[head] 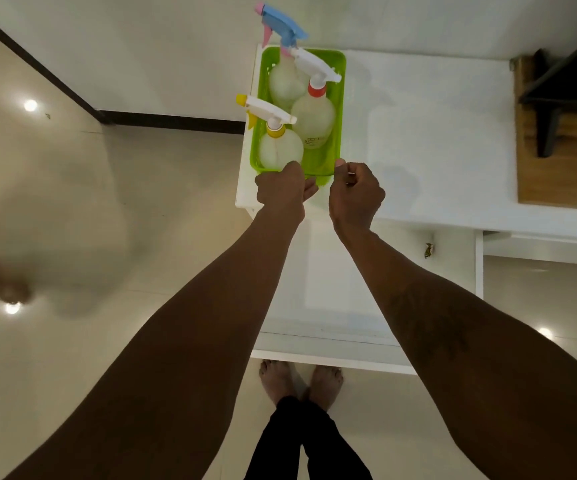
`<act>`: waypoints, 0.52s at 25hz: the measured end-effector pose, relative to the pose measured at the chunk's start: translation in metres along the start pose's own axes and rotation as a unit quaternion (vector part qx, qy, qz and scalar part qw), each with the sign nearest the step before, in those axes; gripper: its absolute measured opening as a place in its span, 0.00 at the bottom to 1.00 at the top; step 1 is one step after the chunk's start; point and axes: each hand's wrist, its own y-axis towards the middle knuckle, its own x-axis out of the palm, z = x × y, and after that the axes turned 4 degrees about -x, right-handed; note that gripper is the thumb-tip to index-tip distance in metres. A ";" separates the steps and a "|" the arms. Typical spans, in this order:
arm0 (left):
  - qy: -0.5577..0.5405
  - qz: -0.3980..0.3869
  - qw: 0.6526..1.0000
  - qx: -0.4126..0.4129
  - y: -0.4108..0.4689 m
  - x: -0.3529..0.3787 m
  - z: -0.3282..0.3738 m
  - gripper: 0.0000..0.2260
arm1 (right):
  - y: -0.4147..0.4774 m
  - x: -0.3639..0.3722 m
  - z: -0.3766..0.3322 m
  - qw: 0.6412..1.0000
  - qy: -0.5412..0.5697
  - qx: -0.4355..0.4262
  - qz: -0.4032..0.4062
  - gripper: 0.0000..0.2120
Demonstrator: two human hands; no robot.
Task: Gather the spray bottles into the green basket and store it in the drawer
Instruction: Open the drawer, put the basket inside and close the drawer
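Note:
The green basket (337,109) stands on the left end of the white counter (436,133). Three clear spray bottles stand inside it: one with a blue and pink trigger (285,81) at the back, one with a white trigger and red collar (314,116) in the middle, and one with a yellow collar (280,147) at the front. My left hand (282,192) grips the basket's near rim at its left corner. At the rim's right corner, my right hand (354,195) pinches it with thumb on top. Below the counter a white drawer (332,358) is pulled open.
A wooden board (564,133) with a dark frame over it lies at the counter's right end. A dark skirting strip (173,121) runs along the wall on the left. My bare feet (301,379) stand on the glossy tiled floor just in front of the drawer.

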 end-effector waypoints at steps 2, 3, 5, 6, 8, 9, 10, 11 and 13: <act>0.036 0.010 0.999 0.004 0.007 -0.004 -0.006 0.20 | 0.002 -0.001 0.006 1.000 -0.001 0.003 0.001 0.14; 0.054 0.011 0.998 -0.002 0.007 -0.006 -0.008 0.19 | 0.002 -0.001 0.009 1.000 -0.001 0.004 -0.003 0.14; 0.066 0.002 0.998 -0.014 0.004 -0.006 -0.010 0.18 | 0.001 -0.003 0.013 1.000 -0.003 0.004 -0.014 0.14; 0.058 -0.008 0.998 -0.011 0.003 -0.005 -0.010 0.19 | 0.000 -0.003 0.014 1.000 -0.004 0.003 -0.019 0.14; 0.028 -0.029 0.999 -0.007 0.001 -0.005 -0.008 0.22 | -0.003 -0.005 0.014 1.000 0.001 0.004 -0.023 0.14; 0.017 -0.026 0.999 -0.010 0.000 -0.008 -0.005 0.25 | -0.003 -0.005 0.014 1.000 0.002 0.006 -0.024 0.14; 0.012 -0.021 1.000 -0.010 0.003 -0.013 -0.004 0.26 | -0.004 -0.007 0.015 1.000 0.004 0.009 -0.024 0.14; 0.021 -0.017 1.000 -0.008 0.002 -0.020 -0.003 0.26 | -0.004 -0.009 0.014 1.000 0.007 0.017 -0.024 0.14; 0.065 -0.019 0.998 -0.002 -0.002 -0.040 -0.002 0.23 | -0.005 -0.016 0.012 0.999 0.016 0.042 -0.023 0.13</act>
